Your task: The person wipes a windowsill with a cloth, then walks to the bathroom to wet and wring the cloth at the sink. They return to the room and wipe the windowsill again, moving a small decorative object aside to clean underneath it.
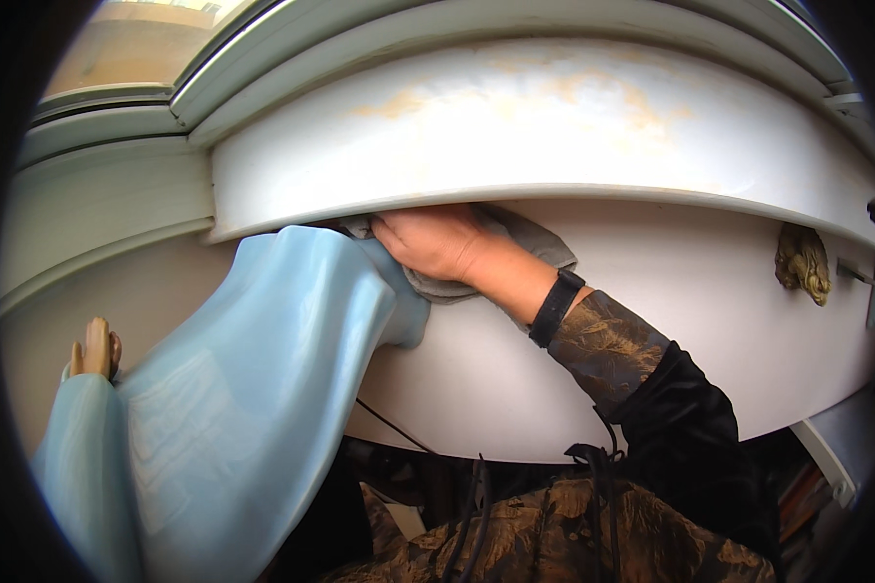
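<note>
A glossy light-blue robed figurine (255, 364), seemingly glazed ceramic, fills the left of the head view. Its small tan hand (98, 348) points upward out of a blue sleeve. Beside the figurine's far lower part, my right hand (434, 242) presses a grey cloth (536, 237) to the white surface, just under the ledge's edge. Its fingertips are hidden by the ledge and the cloth. A black band (556, 307) circles that wrist. My left hand is out of view.
A white window ledge (481, 146) with yellowish stains overhangs the white surface (627, 335). The window frame (102, 164) rises at upper left. A gold-brown carved object (802, 266) stands at the right, partly under the ledge. A thin dark cord (394, 423) crosses the near edge.
</note>
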### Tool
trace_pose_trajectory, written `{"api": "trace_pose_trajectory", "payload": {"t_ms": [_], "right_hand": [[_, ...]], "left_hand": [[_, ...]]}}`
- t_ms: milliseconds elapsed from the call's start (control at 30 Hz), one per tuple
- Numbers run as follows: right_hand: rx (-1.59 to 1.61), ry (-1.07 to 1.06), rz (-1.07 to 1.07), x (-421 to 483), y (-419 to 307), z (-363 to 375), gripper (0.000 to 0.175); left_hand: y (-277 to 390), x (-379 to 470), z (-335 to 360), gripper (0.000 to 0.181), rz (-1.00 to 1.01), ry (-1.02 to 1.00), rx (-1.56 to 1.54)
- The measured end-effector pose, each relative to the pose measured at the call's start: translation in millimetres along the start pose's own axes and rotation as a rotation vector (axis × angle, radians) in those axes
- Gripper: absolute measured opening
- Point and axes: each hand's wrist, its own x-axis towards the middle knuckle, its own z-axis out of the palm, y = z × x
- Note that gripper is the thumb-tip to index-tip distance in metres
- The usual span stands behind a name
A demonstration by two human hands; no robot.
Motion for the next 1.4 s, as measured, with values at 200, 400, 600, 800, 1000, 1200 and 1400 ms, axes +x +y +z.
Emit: {"api": "trace_pose_trajectory", "payload": {"t_ms": [200, 400, 600, 800, 1000, 1200, 1400], "right_hand": [[0.145, -0.094, 0.06, 10, -8, -7, 0.029], [0.202, 0.104, 0.045, 2, -20, -21, 0.025], [-0.506, -0.141, -0.111, -68, -7, -78, 0.025], [-0.435, -0.153, 0.148, -161, -26, -149, 0.03], [0.436, 0.237, 0.416, -194, -69, -277, 0.039], [-0.004, 0.768, 0.334, -154, -54, -360, 0.031], [-1.052, 0.49, 0.225, -89, -14, -278, 0.022]], "left_hand": [[-8, -10, 21, 0.051, -0.017, -0.011, -0.028], [-18, -29, 81, 0.051, -0.021, -0.041, -0.089], [-33, -59, 161, 0.051, -0.027, -0.081, -0.199], [-76, -152, 243, 0.051, -0.133, -0.142, -0.334], [-112, -280, 301, 0.051, -0.298, -0.222, -0.427], [-106, -381, 325, 0.048, -0.357, -0.369, -0.316], [-104, -436, 339, 0.029, -0.153, -0.466, -0.185]]}}
